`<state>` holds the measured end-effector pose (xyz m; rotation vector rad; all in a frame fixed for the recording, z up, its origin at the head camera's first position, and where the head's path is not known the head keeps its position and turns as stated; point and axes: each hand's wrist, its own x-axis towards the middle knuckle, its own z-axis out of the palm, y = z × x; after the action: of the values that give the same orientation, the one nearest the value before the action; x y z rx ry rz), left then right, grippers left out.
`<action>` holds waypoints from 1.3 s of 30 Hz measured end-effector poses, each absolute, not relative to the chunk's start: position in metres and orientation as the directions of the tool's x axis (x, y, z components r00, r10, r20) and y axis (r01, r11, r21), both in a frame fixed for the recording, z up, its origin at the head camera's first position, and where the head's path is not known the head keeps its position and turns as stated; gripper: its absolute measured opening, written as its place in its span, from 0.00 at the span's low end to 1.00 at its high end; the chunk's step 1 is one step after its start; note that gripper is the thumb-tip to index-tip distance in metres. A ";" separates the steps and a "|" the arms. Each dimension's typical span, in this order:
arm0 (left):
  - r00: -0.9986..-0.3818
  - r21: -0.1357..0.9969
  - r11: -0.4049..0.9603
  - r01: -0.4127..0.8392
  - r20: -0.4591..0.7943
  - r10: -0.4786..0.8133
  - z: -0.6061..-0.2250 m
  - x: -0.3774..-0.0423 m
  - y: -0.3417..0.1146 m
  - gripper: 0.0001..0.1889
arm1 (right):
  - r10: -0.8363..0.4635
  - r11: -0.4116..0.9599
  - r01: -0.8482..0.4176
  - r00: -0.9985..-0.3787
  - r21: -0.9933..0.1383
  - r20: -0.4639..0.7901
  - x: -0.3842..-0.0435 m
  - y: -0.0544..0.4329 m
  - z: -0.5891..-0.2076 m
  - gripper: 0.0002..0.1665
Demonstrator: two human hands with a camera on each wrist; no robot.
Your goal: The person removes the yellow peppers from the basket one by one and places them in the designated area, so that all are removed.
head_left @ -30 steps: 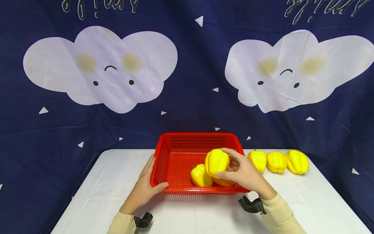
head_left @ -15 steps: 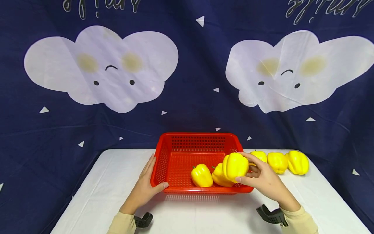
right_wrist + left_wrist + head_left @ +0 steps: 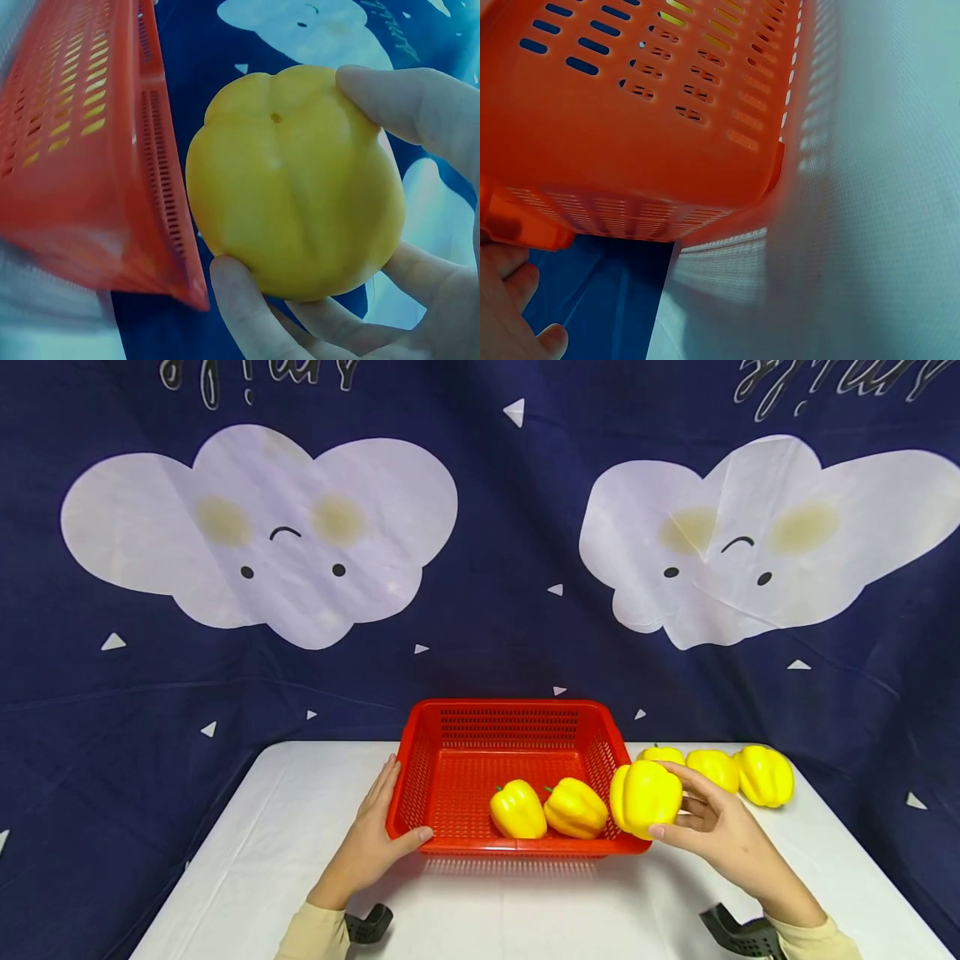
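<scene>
A person's right hand (image 3: 723,837) is grasping a yellow bell pepper (image 3: 647,799) just outside the right edge of a red basket (image 3: 465,847). The left hand (image 3: 372,831), its grip loose and straight-fingered, is resting along the left edge. Floor is showing in the basket's left half; two peppers (image 3: 576,808) are lying by its near rim. Three more peppers (image 3: 712,768) are crowding the desk's (image 3: 300,793) far right corner, behind the held one.

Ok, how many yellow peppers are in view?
6: two peppers in the red basket, one pepper in the right hand, three peppers on the white table, one partly hidden behind the held one.
</scene>
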<state>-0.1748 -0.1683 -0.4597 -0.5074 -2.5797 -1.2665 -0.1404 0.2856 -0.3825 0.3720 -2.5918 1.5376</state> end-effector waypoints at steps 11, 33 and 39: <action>-0.918 0.723 0.568 0.393 0.342 0.200 -0.459 -0.175 -0.168 0.56 | -0.134 0.435 -0.229 -0.973 -0.871 0.189 -0.135 0.315 -0.390 0.46; -0.919 0.729 0.562 0.391 0.337 0.203 -0.460 -0.175 -0.168 0.56 | -0.127 0.438 -0.223 -0.974 -0.871 0.186 -0.143 0.354 -0.415 0.43; -0.918 0.728 0.561 0.395 0.342 0.203 -0.460 -0.174 -0.168 0.56 | -0.113 0.449 -0.158 -0.986 -0.880 0.120 -0.148 0.358 -0.425 0.44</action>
<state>-0.1742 -0.1676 -0.4603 -0.5011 -2.5762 -1.2827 -0.1485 0.3585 -0.4251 0.2468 -2.6365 1.6081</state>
